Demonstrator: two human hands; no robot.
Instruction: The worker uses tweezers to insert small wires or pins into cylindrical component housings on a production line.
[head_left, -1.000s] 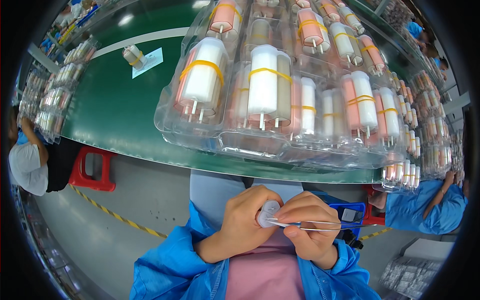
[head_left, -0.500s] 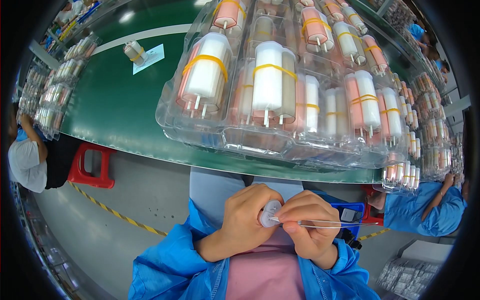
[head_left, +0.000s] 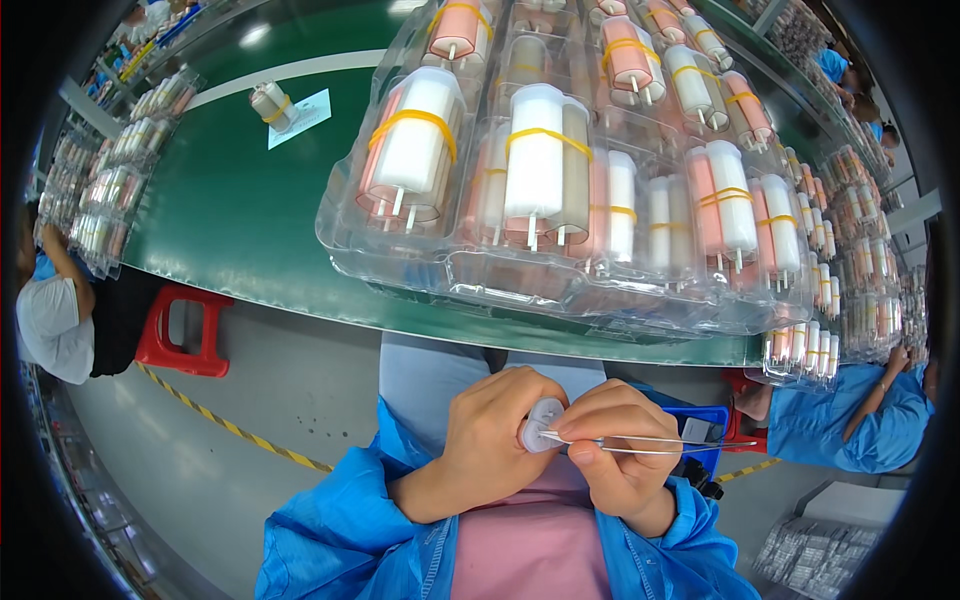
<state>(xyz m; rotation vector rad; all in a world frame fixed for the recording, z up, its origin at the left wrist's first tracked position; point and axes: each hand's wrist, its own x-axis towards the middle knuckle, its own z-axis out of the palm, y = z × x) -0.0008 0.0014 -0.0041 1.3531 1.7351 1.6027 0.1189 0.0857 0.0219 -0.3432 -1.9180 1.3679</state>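
In front of my body, my left hand [head_left: 497,432] is closed around a small whitish part with a round end face [head_left: 541,425]; the rest of it is hidden in the fist. My right hand [head_left: 625,445] pinches a pair of thin metal tweezers [head_left: 650,445], whose long arms stick out to the right. Their tips meet the round end face. On the green table [head_left: 240,210] beyond both hands stand stacked clear plastic trays [head_left: 400,262], filled with white, pink and grey cylinders [head_left: 535,160] bundled by yellow rubber bands.
One banded bundle [head_left: 270,103] rests on a pale blue card [head_left: 312,112] at the far left. Co-workers sit at left [head_left: 55,320] and right [head_left: 835,415]. A red stool [head_left: 185,335] and a blue bin [head_left: 712,425] stand on the floor. More filled trays [head_left: 870,270] are stacked at right.
Almost nothing differs. Both hands keep their places, and the tweezers stay against the round end face with only a slight shift.
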